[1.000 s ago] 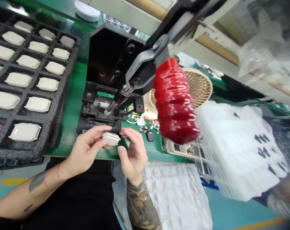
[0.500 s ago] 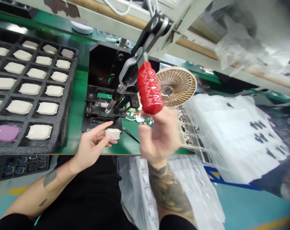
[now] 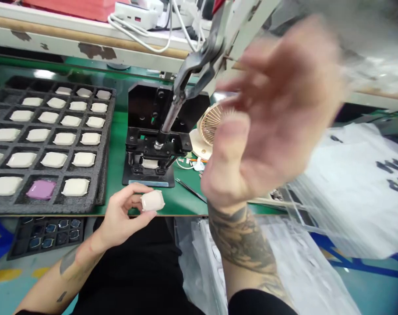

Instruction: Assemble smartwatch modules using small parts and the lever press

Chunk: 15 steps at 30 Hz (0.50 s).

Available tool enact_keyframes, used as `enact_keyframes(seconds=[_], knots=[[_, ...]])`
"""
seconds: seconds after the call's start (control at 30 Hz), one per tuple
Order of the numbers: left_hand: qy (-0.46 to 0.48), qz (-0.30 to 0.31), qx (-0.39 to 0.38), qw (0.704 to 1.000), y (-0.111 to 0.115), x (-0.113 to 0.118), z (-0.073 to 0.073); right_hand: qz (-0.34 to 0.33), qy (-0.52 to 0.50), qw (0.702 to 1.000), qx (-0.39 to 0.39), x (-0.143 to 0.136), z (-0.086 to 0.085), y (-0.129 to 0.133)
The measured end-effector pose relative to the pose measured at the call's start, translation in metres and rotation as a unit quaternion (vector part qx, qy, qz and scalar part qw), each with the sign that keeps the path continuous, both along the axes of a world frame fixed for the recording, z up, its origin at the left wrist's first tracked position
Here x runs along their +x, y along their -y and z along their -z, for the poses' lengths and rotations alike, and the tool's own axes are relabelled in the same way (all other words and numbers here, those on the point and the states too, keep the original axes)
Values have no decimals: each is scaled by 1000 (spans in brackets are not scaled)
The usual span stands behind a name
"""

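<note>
A large black foam tray (image 3: 102, 175) lies on the green desk (image 3: 116, 144), its square pockets mostly filled with cream rounded-rectangular cases (image 3: 75, 187); one near-row pocket holds a purple case (image 3: 41, 189). Below the desk's near edge, a smaller dark tray (image 3: 19, 249) carries dark blue, glossy framed pieces (image 3: 51, 228).

The cream plastic case (image 3: 153, 200) is clamped between the left hand's (image 3: 148, 202) thumb and fingers, above the desk edge, in front of the press. Its broad smooth face points up towards the camera, its long axis running roughly left to right.

The right hand (image 3: 274, 118), blurred, is up with thumb and fingers apart, hiding part of the beige round fan (image 3: 212, 124). White translucent sheets (image 3: 359, 192) lie to the right. The black metal lever press (image 3: 159, 146) stands behind the left hand, with another pale piece (image 3: 150, 163) in its base. Black tweezers (image 3: 190, 190) lie on the desk, right of the press.
</note>
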<state>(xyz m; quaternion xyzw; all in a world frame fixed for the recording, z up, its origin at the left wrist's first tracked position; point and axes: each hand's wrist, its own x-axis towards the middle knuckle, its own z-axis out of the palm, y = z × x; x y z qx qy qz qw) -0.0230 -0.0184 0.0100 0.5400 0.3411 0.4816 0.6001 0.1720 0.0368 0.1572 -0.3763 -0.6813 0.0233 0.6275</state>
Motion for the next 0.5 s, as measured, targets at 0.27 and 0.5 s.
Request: enact_keyframes(seconds=[0.27, 0.5], knots=[[-159, -106, 197, 962, 6, -12, 9, -38, 316, 931, -180, 11, 151, 1], [-207, -128, 243, 939, 10, -13, 6, -22, 298, 921, -249, -2, 158, -23]])
